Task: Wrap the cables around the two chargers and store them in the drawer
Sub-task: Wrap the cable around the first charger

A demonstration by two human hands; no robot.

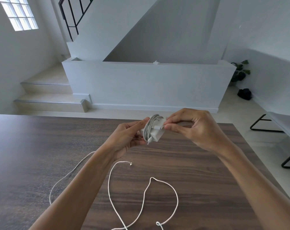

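A white square charger [155,136] is held above the table, with its grey cable [150,128] wound around it in several turns. My left hand [130,136] grips the charger from the left side. My right hand [193,128] pinches the cable's plug end against the charger's right edge. A second white cable [110,185] lies loose in wide loops on the dark wooden table [41,146] below my arms, one free end near the middle. The second charger and the drawer are not in view.
Beyond the table's far edge are a low white wall [149,83], steps [48,97] at the left and a staircase above. A white bench with black legs [283,127] stands at the right, with a black object [244,94] and a plant [240,72] behind.
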